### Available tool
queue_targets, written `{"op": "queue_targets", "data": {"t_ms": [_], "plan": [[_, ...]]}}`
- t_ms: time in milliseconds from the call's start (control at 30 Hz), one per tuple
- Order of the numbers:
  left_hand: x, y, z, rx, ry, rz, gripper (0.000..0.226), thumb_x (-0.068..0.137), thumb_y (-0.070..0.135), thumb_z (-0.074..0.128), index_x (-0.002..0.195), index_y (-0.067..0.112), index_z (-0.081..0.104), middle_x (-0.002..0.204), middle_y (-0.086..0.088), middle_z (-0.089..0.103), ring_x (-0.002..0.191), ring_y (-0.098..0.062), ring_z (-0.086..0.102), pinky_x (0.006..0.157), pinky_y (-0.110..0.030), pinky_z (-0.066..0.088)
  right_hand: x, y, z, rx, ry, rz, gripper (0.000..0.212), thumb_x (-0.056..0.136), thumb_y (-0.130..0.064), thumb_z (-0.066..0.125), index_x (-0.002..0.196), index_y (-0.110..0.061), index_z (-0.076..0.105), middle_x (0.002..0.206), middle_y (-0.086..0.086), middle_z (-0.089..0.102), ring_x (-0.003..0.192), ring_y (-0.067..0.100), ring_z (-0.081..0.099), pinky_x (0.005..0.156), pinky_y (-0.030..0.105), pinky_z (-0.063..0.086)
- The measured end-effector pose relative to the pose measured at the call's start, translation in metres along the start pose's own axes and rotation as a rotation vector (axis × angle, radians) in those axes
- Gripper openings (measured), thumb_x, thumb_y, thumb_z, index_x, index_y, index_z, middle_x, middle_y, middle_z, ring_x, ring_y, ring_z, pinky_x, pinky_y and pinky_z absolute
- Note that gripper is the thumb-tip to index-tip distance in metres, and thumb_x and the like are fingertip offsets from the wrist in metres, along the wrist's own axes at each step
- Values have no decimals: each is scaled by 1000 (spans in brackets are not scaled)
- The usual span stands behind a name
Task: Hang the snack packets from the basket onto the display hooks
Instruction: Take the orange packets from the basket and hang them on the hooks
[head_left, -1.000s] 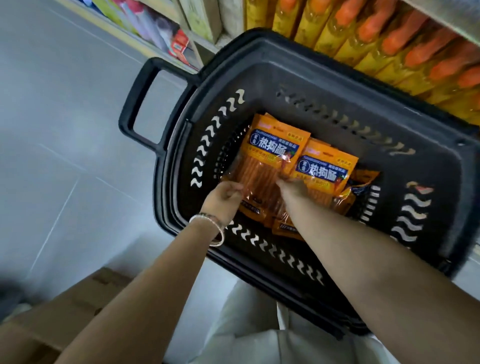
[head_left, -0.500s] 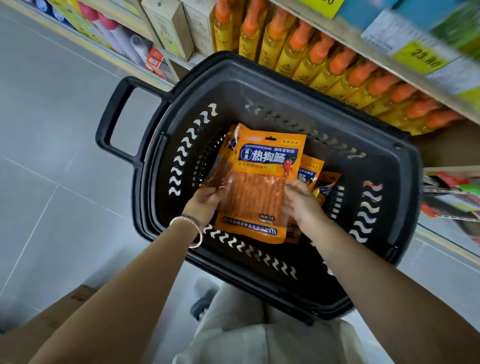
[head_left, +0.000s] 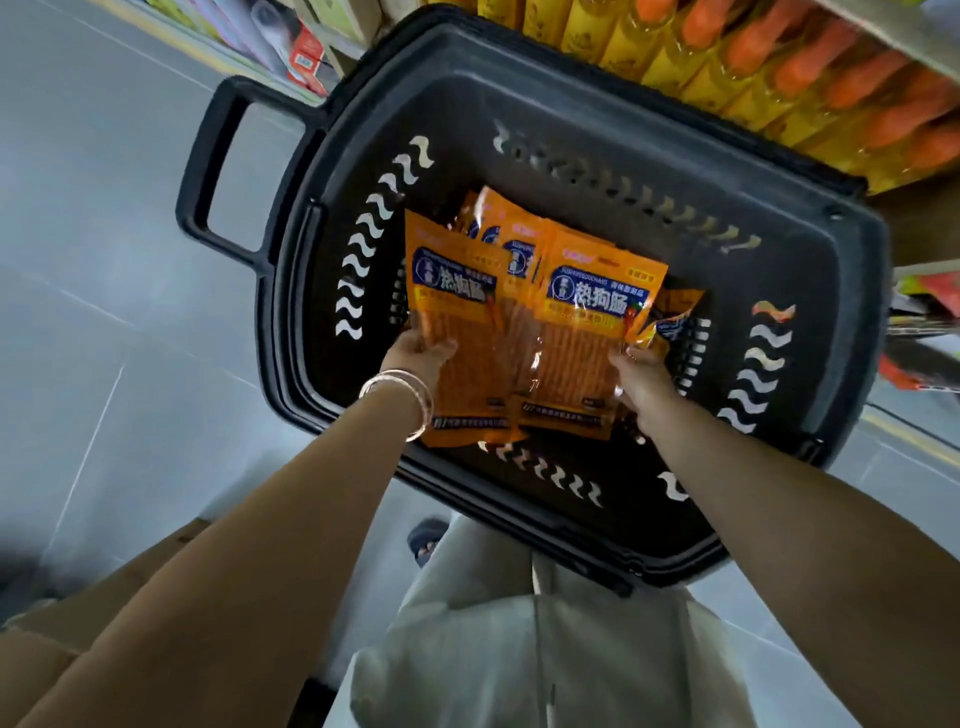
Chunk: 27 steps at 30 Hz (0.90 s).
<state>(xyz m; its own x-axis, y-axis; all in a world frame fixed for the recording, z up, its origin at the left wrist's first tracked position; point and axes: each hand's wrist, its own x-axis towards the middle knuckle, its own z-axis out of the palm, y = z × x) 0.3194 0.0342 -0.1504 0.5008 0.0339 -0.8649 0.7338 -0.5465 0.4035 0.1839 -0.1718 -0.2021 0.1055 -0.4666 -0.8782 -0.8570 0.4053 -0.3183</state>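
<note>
A black shopping basket (head_left: 597, 104) is standing in front of the person, its handle (head_left: 208, 171) pointing toward ten o'clock, and a row of yellow bottles with orange caps (head_left: 779, 67) is lining the shelf at one o'clock. A fan of orange snack packets (head_left: 597, 322) is being held up inside the basket, tops toward twelve o'clock, with a loose packet (head_left: 670, 322) lying just at its three o'clock side. The left hand (head_left: 421, 356) is pinching the fan's left edge, thumb on the front. The right hand (head_left: 641, 374) is gripping its right edge with curled fingers, and a pale bangle (head_left: 410, 400) is circling the left wrist.
</note>
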Motion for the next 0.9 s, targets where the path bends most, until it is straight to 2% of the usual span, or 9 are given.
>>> {"op": "queue_targets", "data": {"t_ms": [167, 233, 333, 433, 500, 600, 700, 833, 900], "plan": [[-1, 2, -4, 38, -24, 40, 9, 88, 31, 62, 95, 31, 56, 87, 7, 64, 80, -14, 61, 71, -33, 49, 21, 16, 14, -32, -59, 232, 96, 71, -58, 72, 146, -22, 23, 149, 8, 35, 134, 33, 37, 108, 54, 33], [-2, 2, -5, 55, -28, 32, 10, 88, 32, 62, 94, 34, 54, 89, 8, 63, 82, -14, 61, 74, -36, 49, 25, 20, 22, -71, -24, 238, 108, 64, -59, 77, 147, -23, 17, 152, 11, 30, 136, 36, 33, 109, 54, 30], [-1, 2, -5, 49, -5, 6, 11, 88, 32, 61, 96, 31, 54, 88, 8, 62, 88, -20, 62, 81, -41, 50, 31, 24, 26, -18, 121, 122, 81, 66, -40, 83, 131, -9, 46, 130, 12, 56, 116, 30, 55, 99, 40, 45], [-1, 4, -4, 54, 13, -7, 13, 88, 31, 62, 99, 28, 55, 88, 7, 63, 93, -24, 63, 86, -45, 51, 21, 23, 29, 16, 13, 38, 34, 77, -33, 76, 104, -19, 60, 107, 3, 63, 82, 15, 61, 69, 25, 47], [-2, 5, -2, 73, 22, 3, 15, 88, 32, 61, 101, 28, 56, 89, 7, 63, 92, -23, 63, 86, -44, 51, 12, 16, 31, 68, -30, 28, 37, 78, -29, 74, 108, -22, 54, 106, 2, 59, 82, 15, 57, 64, 26, 45], [-9, 9, 0, 61, 23, 19, 18, 87, 29, 62, 104, 23, 59, 97, 1, 67, 91, -22, 64, 83, -41, 52, -6, -2, 24, 125, -93, -13, 48, 76, -12, 72, 115, -24, 47, 107, 1, 59, 99, 24, 60, 84, 43, 52], [-24, 24, 6, 64, -12, 54, 20, 84, 23, 62, 103, 18, 62, 97, -4, 68, 90, -26, 65, 75, -35, 52, -27, -19, 2, 102, -159, -90, 51, 79, -8, 66, 125, -21, 47, 113, 2, 62, 103, 23, 59, 90, 42, 48], [-58, 54, 22, 37, -51, 146, 14, 84, 33, 60, 98, 28, 59, 95, 1, 67, 96, -24, 64, 78, -35, 51, -66, -36, -47, 100, -86, -241, 38, 90, -42, 57, 123, -24, 54, 114, -1, 63, 98, 15, 59, 82, 30, 44], [-81, 68, 31, 64, -45, 197, 35, 86, 52, 53, 109, 27, 58, 106, 1, 65, 103, -25, 61, 87, -38, 49, -85, -40, -75, 63, -14, -357, 46, 92, -54, 47, 123, -22, 58, 113, 4, 63, 101, 19, 58, 83, 25, 40]]}}
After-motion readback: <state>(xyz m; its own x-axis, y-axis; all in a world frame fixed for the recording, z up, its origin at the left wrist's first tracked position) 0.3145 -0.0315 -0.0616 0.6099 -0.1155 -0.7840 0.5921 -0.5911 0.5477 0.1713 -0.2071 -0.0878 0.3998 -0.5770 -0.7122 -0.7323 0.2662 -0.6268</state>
